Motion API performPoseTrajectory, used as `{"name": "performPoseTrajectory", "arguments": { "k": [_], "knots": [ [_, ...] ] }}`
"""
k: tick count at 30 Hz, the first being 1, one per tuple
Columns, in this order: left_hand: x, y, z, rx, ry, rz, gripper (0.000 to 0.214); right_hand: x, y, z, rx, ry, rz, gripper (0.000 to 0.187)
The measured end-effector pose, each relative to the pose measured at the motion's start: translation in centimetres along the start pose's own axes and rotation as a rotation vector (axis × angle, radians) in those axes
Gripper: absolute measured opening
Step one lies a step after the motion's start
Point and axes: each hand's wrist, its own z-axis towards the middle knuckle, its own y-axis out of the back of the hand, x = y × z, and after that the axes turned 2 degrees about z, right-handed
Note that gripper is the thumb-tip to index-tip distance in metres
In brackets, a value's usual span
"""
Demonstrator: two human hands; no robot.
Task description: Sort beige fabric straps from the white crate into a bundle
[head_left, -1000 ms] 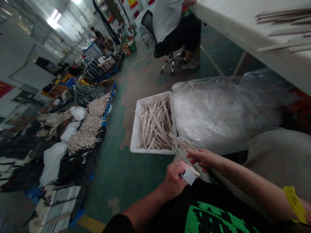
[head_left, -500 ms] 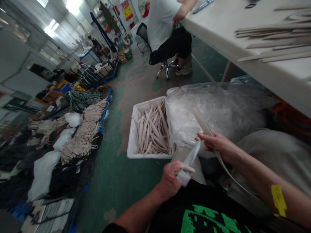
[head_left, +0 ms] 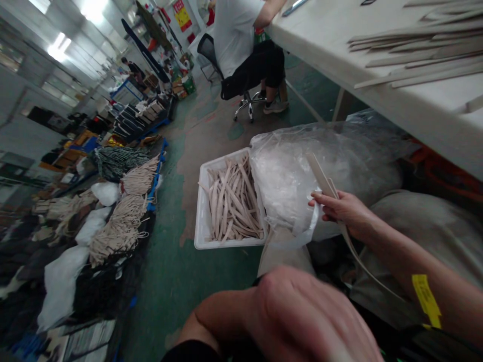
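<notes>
My right hand (head_left: 345, 211) is closed on a flat beige strap (head_left: 320, 172). The strap's wide end points up past the fingers, and its thin tail curves down below my forearm. A whitish translucent plastic strip (head_left: 311, 225) hangs from the fingertips of that same hand. My left hand (head_left: 302, 317) is large and blurred, close to the camera, with its back showing. Its fingertips are hidden, so what it holds, if anything, does not show. Beyond both hands, a white tray (head_left: 202, 211) holds many beige straps (head_left: 234, 201).
Clear plastic bags (head_left: 287, 176) lie beside the tray. At the upper right, a white table (head_left: 324, 55) bears more strips (head_left: 418, 48). A person (head_left: 236, 37) sits on an office chair (head_left: 247, 90). Bundles of strips (head_left: 121, 221) lie on pallets at left.
My left hand has let go of the plastic strip's lower end and moved down and right, close to the camera. My right hand still holds the strap and strip. The view has shifted slightly.
</notes>
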Motion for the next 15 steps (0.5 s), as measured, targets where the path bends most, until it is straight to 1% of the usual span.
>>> {"name": "performPoseTrajectory", "arguments": {
  "k": [2,3,4,5,6,7,9,12,15],
  "knots": [
    [1.5,0.4,2.6,-0.331,-0.032,-0.134,0.047,0.2,0.1,-0.1,-0.005,0.008,0.005,0.052],
    [2.6,0.5,3.8,-0.486,-0.023,-0.165,0.05,0.3,0.0,-0.1,-0.005,0.011,0.007,0.052],
    [3.8,0.6,4.7,-0.587,0.01,-0.16,0.054,0.4,0.0,-0.2,-0.005,0.011,0.008,0.052],
    [5.0,0.5,5.3,-0.628,0.062,-0.133,0.058,0.4,-0.1,-0.2,-0.005,0.009,0.009,0.052],
    [6.2,0.3,5.6,-0.613,0.127,-0.109,0.057,0.5,-0.2,-0.2,-0.007,0.01,0.006,0.051],
    [7.3,-0.1,5.5,-0.566,0.197,-0.107,0.051,0.5,-0.3,-0.2,-0.01,0.015,-0.002,0.05],
    [9.0,-1.0,4.6,-0.462,0.31,-0.187,0.037,0.3,-0.5,0.0,-0.019,0.033,-0.028,0.047],
    [10.2,-2.0,2.8,-0.397,0.394,-0.396,0.039,-0.1,-0.7,0.3,-0.025,0.062,-0.072,0.041],
    [10.8,-1.9,1.6,-0.323,0.481,-0.506,0.046,-0.3,-0.9,0.3,-0.032,0.097,-0.086,0.036]
  ]
}}
